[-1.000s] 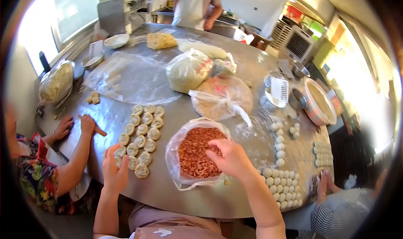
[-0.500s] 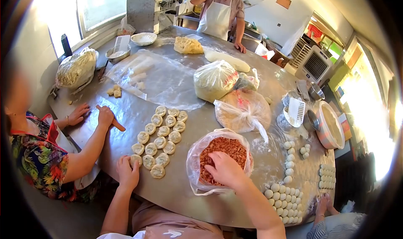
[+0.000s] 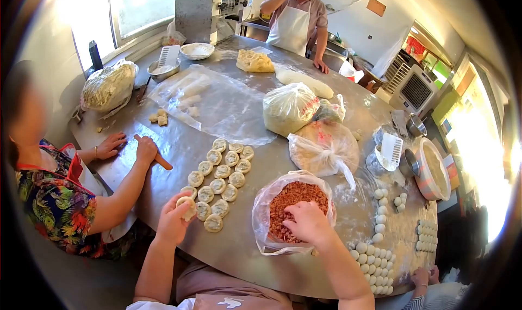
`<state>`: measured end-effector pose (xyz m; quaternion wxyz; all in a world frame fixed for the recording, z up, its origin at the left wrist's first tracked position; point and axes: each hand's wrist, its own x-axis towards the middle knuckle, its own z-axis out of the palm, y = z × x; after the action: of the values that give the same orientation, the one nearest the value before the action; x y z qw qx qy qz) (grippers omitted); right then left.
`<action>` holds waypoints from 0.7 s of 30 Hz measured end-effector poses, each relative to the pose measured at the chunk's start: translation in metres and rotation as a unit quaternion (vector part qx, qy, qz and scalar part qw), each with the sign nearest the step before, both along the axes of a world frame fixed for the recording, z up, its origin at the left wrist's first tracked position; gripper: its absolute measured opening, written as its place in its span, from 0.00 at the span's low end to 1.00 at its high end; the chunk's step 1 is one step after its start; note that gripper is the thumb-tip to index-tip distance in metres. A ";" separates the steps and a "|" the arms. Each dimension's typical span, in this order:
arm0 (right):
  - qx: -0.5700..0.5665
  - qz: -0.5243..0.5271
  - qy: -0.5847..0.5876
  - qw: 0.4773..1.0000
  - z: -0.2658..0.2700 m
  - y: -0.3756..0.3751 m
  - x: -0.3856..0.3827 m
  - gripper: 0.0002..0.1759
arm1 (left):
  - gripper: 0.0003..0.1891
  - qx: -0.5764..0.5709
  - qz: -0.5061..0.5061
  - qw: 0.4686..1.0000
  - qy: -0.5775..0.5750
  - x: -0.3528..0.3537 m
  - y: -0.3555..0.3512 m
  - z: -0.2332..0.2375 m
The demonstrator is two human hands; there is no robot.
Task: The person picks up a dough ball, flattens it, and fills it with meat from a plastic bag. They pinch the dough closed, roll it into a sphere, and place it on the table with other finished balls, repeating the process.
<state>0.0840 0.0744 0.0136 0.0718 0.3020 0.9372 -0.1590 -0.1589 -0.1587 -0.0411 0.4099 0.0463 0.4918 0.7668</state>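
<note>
My left hand (image 3: 172, 224) is closed round a pale dough piece (image 3: 187, 208), held up at the near end of the rows of round, dimpled dough pieces (image 3: 218, 186) on the metal table. My right hand (image 3: 310, 221) reaches into an open plastic bag (image 3: 261, 218) of reddish, crumbly filling (image 3: 298, 194). Its fingers are curled down against the filling, and the fingertips are partly hidden.
At left a co-worker's hand rests on a wooden rolling pin (image 3: 156, 155). Tied bags (image 3: 288, 109) stand beyond the filling. Right are small dough balls (image 3: 374, 264), a metal container (image 3: 378, 161) and a large tub (image 3: 430, 171). Another person stands opposite.
My left hand has lifted the dough piece off the table beside the rows. My right hand stays at the filling, its fingers more curled. The whole view has shifted slightly.
</note>
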 end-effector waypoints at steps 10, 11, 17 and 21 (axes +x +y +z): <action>-0.036 -0.010 0.004 0.999 -0.002 0.008 0.001 0.17 | 0.13 0.064 -0.324 0.931 -0.154 0.087 0.091 0.060; -0.040 -0.011 0.007 0.999 0.000 0.012 0.004 0.16 | 0.13 0.066 -0.344 0.923 -0.162 0.093 0.101 0.057; -0.079 -0.093 0.102 0.987 -0.003 0.034 0.018 0.14 | 0.13 0.024 -0.320 0.925 -0.204 0.120 0.139 0.046; -0.114 -0.131 0.213 0.961 0.031 0.022 0.014 0.15 | 0.14 -0.007 -0.253 0.918 -0.305 0.128 0.156 0.028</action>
<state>0.0980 0.0966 0.0451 -0.1171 0.3715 0.8585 -0.3335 -0.0304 -0.0027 -0.0129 0.7208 -0.0698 0.3199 0.6109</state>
